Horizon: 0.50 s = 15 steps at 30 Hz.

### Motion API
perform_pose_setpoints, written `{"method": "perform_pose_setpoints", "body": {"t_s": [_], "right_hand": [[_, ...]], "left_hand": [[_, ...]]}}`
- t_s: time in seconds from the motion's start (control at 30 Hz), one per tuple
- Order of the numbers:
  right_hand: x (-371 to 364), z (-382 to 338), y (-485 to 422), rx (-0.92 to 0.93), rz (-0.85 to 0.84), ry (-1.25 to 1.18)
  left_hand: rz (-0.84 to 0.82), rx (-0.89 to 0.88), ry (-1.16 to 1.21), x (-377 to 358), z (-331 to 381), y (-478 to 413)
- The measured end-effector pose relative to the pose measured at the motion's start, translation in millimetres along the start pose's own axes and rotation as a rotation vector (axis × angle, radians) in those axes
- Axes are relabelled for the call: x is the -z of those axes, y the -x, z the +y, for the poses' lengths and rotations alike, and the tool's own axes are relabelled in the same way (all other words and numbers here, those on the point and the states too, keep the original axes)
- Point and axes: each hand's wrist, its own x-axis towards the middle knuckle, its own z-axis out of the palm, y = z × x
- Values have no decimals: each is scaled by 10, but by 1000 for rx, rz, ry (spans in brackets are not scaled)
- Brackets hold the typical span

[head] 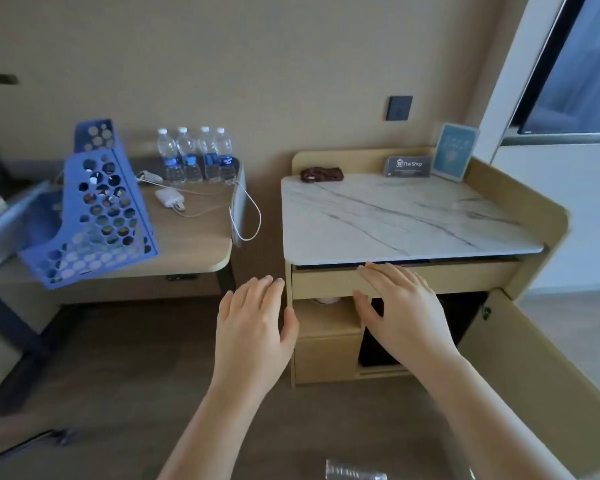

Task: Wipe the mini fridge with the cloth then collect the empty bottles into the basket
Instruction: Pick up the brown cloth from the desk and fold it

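Cabinet (520, 199) ahead: left hand (253, 323), right hand (406, 317) spread empty.

1. Left hand (253, 327) and right hand (402, 313) hover flat before a light wooden cabinet (326, 358) holding a black mini fridge (465, 317).
2. A crumpled brown cloth (321, 174) lies on its white marble top (395, 216).
3. Four clear blue-labelled bottles (196, 157) stand near a blue perforated basket (94, 216).

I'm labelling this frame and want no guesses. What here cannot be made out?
Head view only:
Mini fridge: mostly hidden behind the right hand and cabinet front.
Clear object: cut off by the bottom edge; unidentifiable.
Four bottles: too small to tell whether empty.
Blue basket: contents blurred behind its perforated wall.
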Motion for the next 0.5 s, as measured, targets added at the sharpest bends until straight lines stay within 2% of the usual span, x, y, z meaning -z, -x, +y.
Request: {"method": "perform_pose_setpoints", "body": {"t_s": [0.3, 0.5], "right_hand": [[-88, 324, -154, -56, 4, 18], [-217, 799, -461, -46, -35, -9]], "left_hand": [[-14, -32, 55, -419, 121, -133], [-14, 16, 37, -876, 314, -373]]}}
